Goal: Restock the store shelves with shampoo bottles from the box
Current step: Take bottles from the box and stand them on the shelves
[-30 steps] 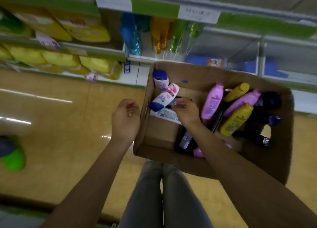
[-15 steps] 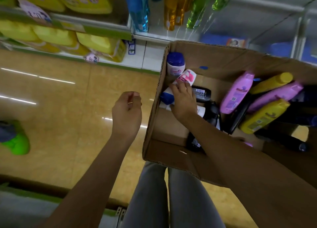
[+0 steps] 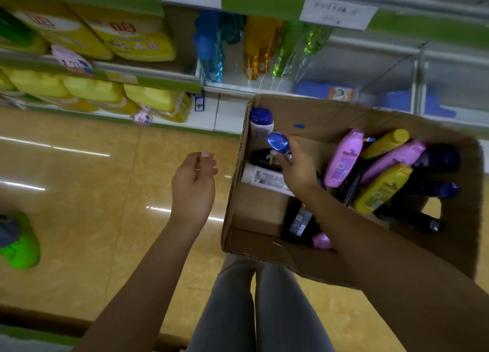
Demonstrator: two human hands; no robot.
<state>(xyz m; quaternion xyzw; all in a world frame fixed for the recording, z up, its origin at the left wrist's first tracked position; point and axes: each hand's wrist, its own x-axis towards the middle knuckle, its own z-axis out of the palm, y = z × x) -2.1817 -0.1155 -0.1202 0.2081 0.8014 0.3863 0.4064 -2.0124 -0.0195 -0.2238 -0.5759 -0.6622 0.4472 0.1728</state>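
Observation:
A cardboard box (image 3: 264, 251) stands on the floor in front of the shelves, holding several shampoo bottles: pink (image 3: 342, 158), yellow (image 3: 381, 190), black (image 3: 264, 159) and a white blue-capped one (image 3: 260, 123) upright in the far left corner. My right hand (image 3: 297, 166) is inside the box and grips a white bottle by its neck, its blue cap (image 3: 277, 141) pointing towards me. My left hand (image 3: 194, 185) hovers over the floor left of the box, fingers loosely curled, holding nothing.
Store shelves (image 3: 254, 88) run along the back with blue, amber and green clear bottles (image 3: 260, 47) and yellow detergent jugs (image 3: 95, 90) on the left. A green object (image 3: 19, 248) lies on the tan floor at far left. My legs (image 3: 254, 306) are below the box.
My right hand has closed on the blue-capped white bottle and tipped it up, cap now facing me. The view tilted up to show more shelf. My left hand stayed beside the box.

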